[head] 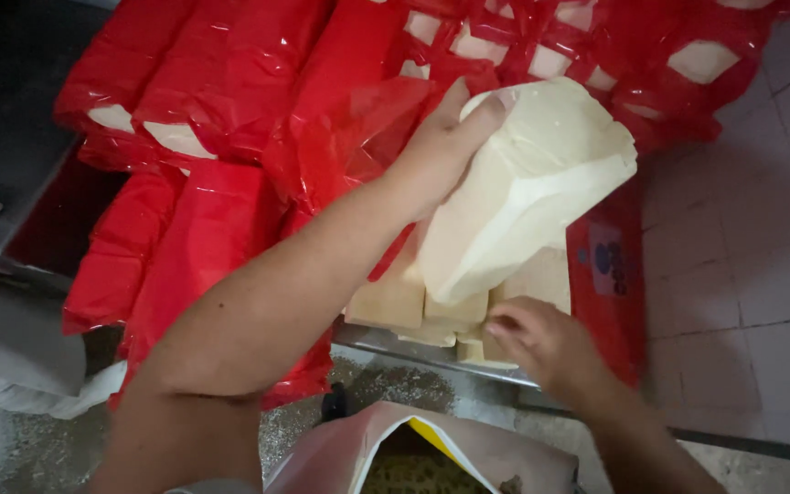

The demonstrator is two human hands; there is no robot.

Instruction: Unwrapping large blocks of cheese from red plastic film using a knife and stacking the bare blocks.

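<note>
So there's this big pale cream block (528,187), tilted, held up over a stack of smaller tan blocks (450,302). The left hand (441,151) is clamped on its upper left corner, thumb across the top edge, so most of the block hangs down and right of the grip. The right hand (541,338) sits on the tan blocks just under it; fingers curled, can't really tell if it's gripping one. Red plastic bags (230,110) piled behind, an open sack (413,457) below.
</note>
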